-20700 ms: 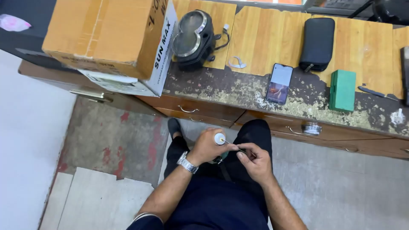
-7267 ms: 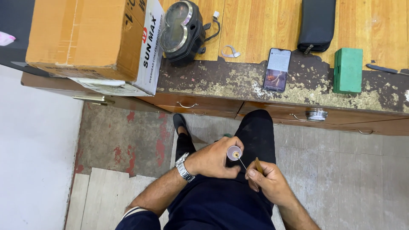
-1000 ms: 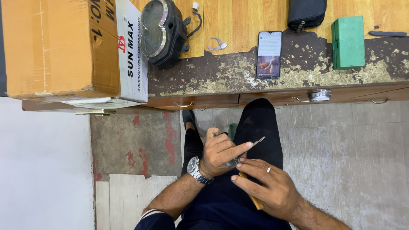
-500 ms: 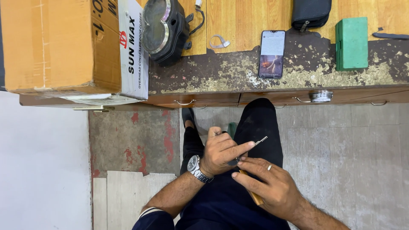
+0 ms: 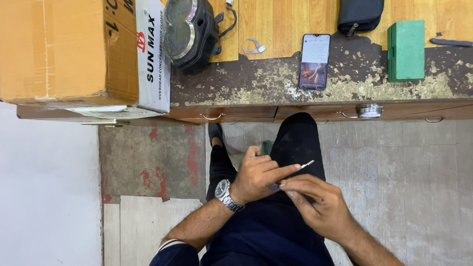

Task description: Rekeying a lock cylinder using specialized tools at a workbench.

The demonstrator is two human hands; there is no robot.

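Two hands are working close together over the lap. The left hand (image 5: pixel 256 176), wearing a wristwatch (image 5: pixel 225 193), is curling its grip shut around a small part that is mostly hidden in the fingers, forefinger stretched out along it. The right hand (image 5: pixel 320 209) is pinching a thin metal tool (image 5: pixel 306 164), whose toothed tip is sticking out just past the left forefinger; its handle end is covered by the fingers.

Judging from this, the step is going best if the left hand is keeping the part braced and steady while the right is making small, light moves with the tip, eyes on where it touches.

Ahead on the worktop (image 5: pixel 345 86) are lying a phone (image 5: pixel 314 61), a green box (image 5: pixel 405 50), a gauge cluster (image 5: pixel 189 30) and a cardboard carton (image 5: pixel 84 54), all well apart from the hands.
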